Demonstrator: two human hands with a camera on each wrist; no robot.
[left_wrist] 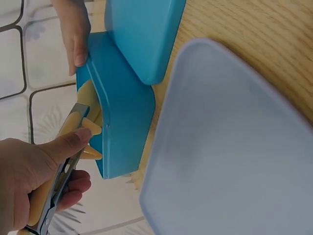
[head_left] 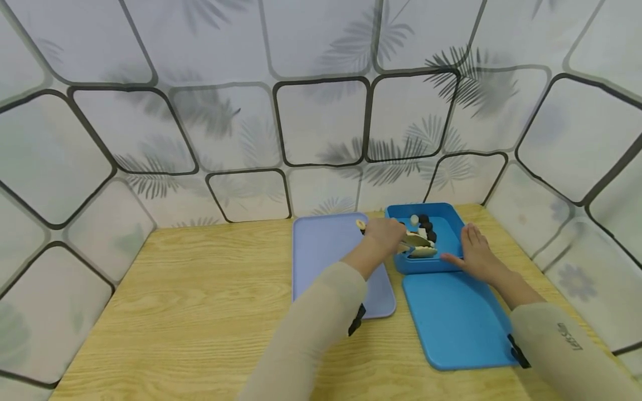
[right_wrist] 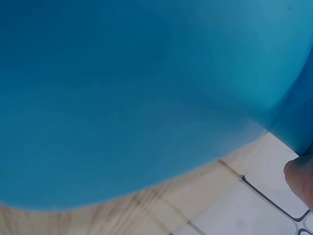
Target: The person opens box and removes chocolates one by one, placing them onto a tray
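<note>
Gripping tongs, the left hand works while the right hand rests flat against the blue box.

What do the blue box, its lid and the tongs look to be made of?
Blue box and lid: likely moulded plastic, uniform colour, smooth satin sheen, rounded corners. Tongs in the left hand: seemingly grey metal arms with yellowish tips, perhaps plastic or silicone; too blurred to be sure.

My left hand holds tongs over the box, which sits at the table's far edge. Its lid lies just before it (touching), the tray to their left. My right hand rests on the box's right side.
</note>
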